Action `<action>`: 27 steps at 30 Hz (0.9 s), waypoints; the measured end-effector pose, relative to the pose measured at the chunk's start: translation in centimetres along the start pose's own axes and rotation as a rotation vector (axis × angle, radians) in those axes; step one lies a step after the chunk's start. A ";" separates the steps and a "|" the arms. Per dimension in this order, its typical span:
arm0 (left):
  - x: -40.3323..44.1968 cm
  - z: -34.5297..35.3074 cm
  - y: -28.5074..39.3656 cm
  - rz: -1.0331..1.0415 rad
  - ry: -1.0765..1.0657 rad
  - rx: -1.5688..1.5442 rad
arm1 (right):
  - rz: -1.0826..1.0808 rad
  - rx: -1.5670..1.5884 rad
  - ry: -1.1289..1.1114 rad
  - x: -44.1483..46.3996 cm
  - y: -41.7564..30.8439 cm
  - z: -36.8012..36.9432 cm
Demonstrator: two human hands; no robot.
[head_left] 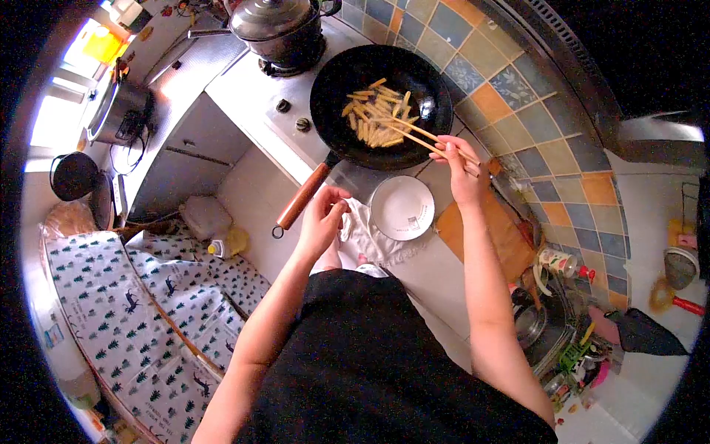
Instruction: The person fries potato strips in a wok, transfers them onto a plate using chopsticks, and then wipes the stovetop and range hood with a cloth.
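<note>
The handle [302, 196] of the wok [333, 118] juts past the front edge of the stove [229, 96] over the floor [248, 174], beside the left hand [325, 214]. That hand has its fingers curled above a white cloth [357, 235] near the bench edge; I cannot tell whether they close on it. The right hand [462, 164] is clamped on a pair of chopsticks [420, 137], whose tips reach over the wok's rim into the fries [373, 122]. The fries lie in a loose heap in the bottom of the wok, with bare dark metal around them. The tiled wall [510, 118] rises close behind the wok's far side and limits the room there; the near side is more open.

The bench [436, 277] is pale and runs beside the wall. On it a white dish [401, 209] stands between the two hands, just below the wok and next to the cloth. Daylight enters by a window [55, 122] on the left.

A lidded pot [275, 29] stands on the stove near the wok. Right of the dish lies a wooden board [481, 233], partly hidden by the right forearm. Beyond it, a bottle [558, 263] and a crowded rack [573, 355] fill the right side.
</note>
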State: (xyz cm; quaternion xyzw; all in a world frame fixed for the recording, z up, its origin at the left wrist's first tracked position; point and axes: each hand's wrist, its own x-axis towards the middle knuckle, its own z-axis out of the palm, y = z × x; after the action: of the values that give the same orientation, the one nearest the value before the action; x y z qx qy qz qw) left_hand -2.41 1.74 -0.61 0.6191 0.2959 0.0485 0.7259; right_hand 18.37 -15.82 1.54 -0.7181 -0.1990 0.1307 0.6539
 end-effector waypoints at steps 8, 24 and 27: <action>0.3 0.0 0.0 0.016 0.025 -0.007 | -0.055 -0.036 -0.051 0.6 1.6 3.3; -0.8 -3.7 3.7 0.028 0.114 -0.047 | 0.261 0.301 0.175 -3.1 2.1 -1.5; 1.1 -6.7 2.1 0.151 0.199 0.011 | 0.158 0.186 0.175 -4.6 -0.6 -0.2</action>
State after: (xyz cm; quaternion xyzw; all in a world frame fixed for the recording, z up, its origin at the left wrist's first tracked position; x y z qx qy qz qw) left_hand -4.17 8.49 0.55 0.6358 0.3193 0.1625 0.6837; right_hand 14.31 -18.11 1.83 -0.6766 -0.0710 0.1367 0.7200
